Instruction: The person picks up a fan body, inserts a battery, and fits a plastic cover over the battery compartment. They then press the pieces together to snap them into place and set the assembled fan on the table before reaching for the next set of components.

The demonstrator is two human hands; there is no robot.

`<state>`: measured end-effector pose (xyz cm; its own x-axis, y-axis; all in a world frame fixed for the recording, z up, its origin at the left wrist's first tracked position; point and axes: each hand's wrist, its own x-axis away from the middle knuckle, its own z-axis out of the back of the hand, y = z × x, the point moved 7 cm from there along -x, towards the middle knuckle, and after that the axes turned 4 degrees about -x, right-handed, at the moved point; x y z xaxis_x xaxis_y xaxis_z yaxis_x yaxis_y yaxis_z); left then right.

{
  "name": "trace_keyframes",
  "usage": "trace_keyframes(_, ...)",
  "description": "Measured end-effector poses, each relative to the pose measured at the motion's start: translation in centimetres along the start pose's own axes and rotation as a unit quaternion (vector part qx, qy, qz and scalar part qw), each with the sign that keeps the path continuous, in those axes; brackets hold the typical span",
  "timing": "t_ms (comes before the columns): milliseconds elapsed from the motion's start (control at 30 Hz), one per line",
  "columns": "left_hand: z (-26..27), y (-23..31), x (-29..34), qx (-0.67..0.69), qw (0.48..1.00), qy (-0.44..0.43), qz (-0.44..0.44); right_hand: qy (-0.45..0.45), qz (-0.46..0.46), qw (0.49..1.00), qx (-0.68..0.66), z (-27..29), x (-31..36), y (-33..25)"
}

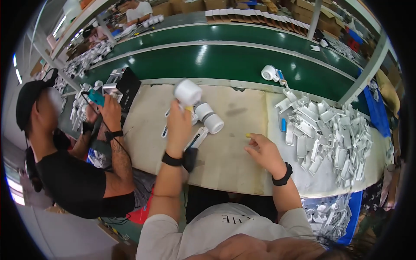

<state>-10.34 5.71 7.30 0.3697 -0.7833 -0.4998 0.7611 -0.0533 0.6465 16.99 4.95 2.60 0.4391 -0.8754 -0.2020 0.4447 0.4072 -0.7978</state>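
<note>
My left hand (179,125) is raised over the table's left half and closed on a white device with a round, drum-shaped head (188,92). Motion blurs it a little, and its lower part is hidden behind my fingers. Just right of that hand, white cylindrical heads (209,118) lie on the table, and a white handle with a dark strip (197,138) points toward me. My right hand (265,152) hovers above the table's middle right, fingers apart and nothing in them. A yellow cover (248,135) sits on one fingertip.
A big heap of white plastic shells (325,134) covers the table's right side, with a blue piece (283,125) at its edge. Beyond runs a green conveyor (208,60) carrying one white device (269,73). At left, a co-worker (82,169) holds a teal tool (96,98) near a black box (125,89).
</note>
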Motion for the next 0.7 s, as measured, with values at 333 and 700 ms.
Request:
trace_keyframes(333, 3.8, -22.6, -5.8, -0.308, 0.910, -0.159, 0.228, -0.052, 0.039, 0.998, 0.027, 0.3, 0.3, -1.4)
trace_keyframes(700, -6.5, 1.1, 2.3, -0.280, 0.886, -0.296, -0.219, -0.056, 0.043, 0.996, 0.058, 0.5, 1.1, -1.1)
